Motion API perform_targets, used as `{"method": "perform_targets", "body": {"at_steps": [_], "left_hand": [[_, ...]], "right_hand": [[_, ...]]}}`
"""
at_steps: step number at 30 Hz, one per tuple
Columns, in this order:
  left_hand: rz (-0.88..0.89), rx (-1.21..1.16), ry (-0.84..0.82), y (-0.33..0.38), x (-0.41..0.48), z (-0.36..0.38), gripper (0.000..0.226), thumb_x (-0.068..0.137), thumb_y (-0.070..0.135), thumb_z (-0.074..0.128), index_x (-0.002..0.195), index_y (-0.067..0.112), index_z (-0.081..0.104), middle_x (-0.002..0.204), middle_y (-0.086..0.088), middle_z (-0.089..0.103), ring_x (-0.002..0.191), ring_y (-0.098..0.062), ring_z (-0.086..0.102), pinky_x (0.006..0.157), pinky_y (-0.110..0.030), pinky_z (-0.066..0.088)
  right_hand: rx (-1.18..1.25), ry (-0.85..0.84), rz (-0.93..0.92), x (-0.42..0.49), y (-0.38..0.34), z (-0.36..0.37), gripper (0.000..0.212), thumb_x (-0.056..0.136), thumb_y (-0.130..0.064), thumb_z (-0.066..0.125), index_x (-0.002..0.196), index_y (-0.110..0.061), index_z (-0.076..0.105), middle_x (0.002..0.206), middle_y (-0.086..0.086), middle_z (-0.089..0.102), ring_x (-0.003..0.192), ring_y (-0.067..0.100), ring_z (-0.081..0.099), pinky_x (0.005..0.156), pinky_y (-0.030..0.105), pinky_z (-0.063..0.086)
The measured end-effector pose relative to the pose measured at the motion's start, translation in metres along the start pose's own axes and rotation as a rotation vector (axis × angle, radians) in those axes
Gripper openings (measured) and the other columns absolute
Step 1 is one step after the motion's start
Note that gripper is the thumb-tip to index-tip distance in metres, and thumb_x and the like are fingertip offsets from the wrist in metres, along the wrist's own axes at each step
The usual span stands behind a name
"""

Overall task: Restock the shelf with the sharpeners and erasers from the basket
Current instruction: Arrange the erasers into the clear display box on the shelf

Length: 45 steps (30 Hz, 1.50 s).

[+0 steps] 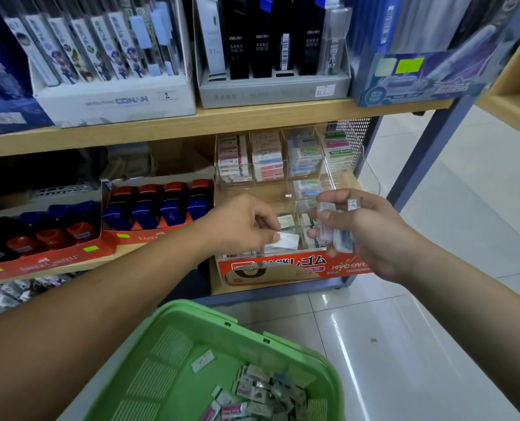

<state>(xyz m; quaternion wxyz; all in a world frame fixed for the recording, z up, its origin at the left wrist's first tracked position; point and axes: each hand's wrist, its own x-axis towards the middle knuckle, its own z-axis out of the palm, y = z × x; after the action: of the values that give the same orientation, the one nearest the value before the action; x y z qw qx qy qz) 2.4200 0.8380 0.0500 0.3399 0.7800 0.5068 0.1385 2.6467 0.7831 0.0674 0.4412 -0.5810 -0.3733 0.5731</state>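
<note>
A pile of erasers [261,393] is lying in the corner of the green basket [161,344], so I am judging that much restocking is remaining. Above it, the left hand [240,223] is pinching one white eraser [287,238] over a front compartment of the clear box [283,264] on the shelf [131,253] — the right hand [365,229] is gripping a small bundle of wrapped erasers [337,235] just beside it. The rear compartments are looking full.

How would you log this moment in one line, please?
left hand pinches eraser over organizer | right hand holds erasers | basket holds more
</note>
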Motion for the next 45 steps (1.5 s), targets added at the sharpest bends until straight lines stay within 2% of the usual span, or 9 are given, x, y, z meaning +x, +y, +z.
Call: {"method": "perform_targets", "body": {"at_steps": [8,14,17,19,22,30,36,40,45], "left_hand": [[0.069,0.313,-0.121,0.010,-0.006,-0.002,0.018,0.101,0.025,0.062,0.109,0.022,0.078,0.106,0.012,0.066,0.098,-0.010,0.063,0.092,-0.039,0.056],[0.138,-0.261,0.024,0.033,-0.012,-0.002,0.050,0.092,0.017,0.077,0.139,0.025,0.061,0.117,0.007,0.066,0.071,-0.004,0.067,0.068,-0.023,0.057],[0.214,-0.262,0.022,0.042,-0.011,0.001,0.047,0.090,0.009,0.078,0.134,0.022,0.067,0.113,0.003,0.072,0.080,-0.011,0.072,0.077,-0.027,0.062],[0.212,-0.264,0.024,0.043,-0.007,0.003,0.040,0.092,0.007,0.076,0.128,0.022,0.071,0.109,0.001,0.074,0.085,-0.005,0.071,0.078,-0.022,0.060],[0.136,-0.218,0.089,0.041,0.001,-0.002,0.030,0.094,0.006,0.072,0.118,0.023,0.071,0.107,-0.005,0.069,0.092,-0.021,0.069,0.078,-0.032,0.061],[-0.088,-0.335,0.315,0.036,0.065,-0.014,0.020,0.086,0.003,0.078,0.093,0.018,0.066,0.103,-0.013,0.069,0.086,-0.029,0.076,0.081,-0.050,0.063],[-0.017,-0.108,0.274,0.036,0.097,0.005,0.021,0.088,0.006,0.073,0.097,0.025,0.075,0.091,0.015,0.068,0.085,-0.005,0.066,0.079,-0.015,0.056],[-0.019,0.169,0.140,0.037,0.101,0.007,0.013,0.089,0.023,0.072,0.096,0.033,0.075,0.095,0.021,0.069,0.091,-0.004,0.066,0.083,-0.028,0.059],[0.024,0.132,0.134,0.043,0.099,-0.005,0.020,0.095,0.017,0.065,0.102,0.034,0.074,0.098,0.022,0.065,0.095,-0.005,0.065,0.084,-0.024,0.055]], "right_hand": [[-0.006,-0.057,0.039,-0.004,-0.005,0.000,0.029,0.091,0.002,0.072,0.116,-0.012,0.074,0.107,0.011,0.080,0.090,0.035,0.079,0.079,0.050,0.064],[-0.020,-0.077,0.002,-0.010,-0.005,0.010,0.020,0.090,-0.002,0.076,0.110,-0.007,0.076,0.102,0.017,0.079,0.093,0.042,0.077,0.095,0.074,0.051],[-0.002,-0.075,0.001,-0.010,-0.005,0.013,0.029,0.087,-0.004,0.079,0.114,-0.002,0.071,0.104,0.021,0.078,0.094,0.046,0.076,0.095,0.076,0.049],[0.027,-0.048,0.002,-0.008,-0.005,0.012,0.042,0.085,-0.010,0.083,0.123,-0.004,0.066,0.109,0.020,0.077,0.092,0.042,0.077,0.092,0.069,0.056],[0.058,0.026,-0.001,-0.002,-0.006,0.006,0.035,0.090,-0.015,0.080,0.122,-0.011,0.066,0.100,0.013,0.080,0.086,0.037,0.079,0.080,0.055,0.064],[0.198,0.167,0.042,0.012,-0.012,-0.009,0.034,0.086,0.008,0.062,0.112,-0.012,0.072,0.096,0.009,0.079,0.077,0.030,0.079,0.066,0.044,0.065],[0.226,0.275,-0.010,0.015,-0.009,-0.016,0.026,0.102,-0.005,0.062,0.120,-0.024,0.066,0.109,0.011,0.070,0.096,0.035,0.075,0.059,0.038,0.064],[0.251,0.240,0.005,0.014,-0.010,-0.018,0.020,0.106,-0.018,0.060,0.121,-0.030,0.060,0.113,0.007,0.066,0.097,0.035,0.076,0.060,0.042,0.065],[0.121,0.207,0.004,0.011,-0.012,-0.018,0.014,0.111,-0.025,0.050,0.115,-0.028,0.064,0.109,0.005,0.069,0.087,0.031,0.073,0.069,0.049,0.065]]}}
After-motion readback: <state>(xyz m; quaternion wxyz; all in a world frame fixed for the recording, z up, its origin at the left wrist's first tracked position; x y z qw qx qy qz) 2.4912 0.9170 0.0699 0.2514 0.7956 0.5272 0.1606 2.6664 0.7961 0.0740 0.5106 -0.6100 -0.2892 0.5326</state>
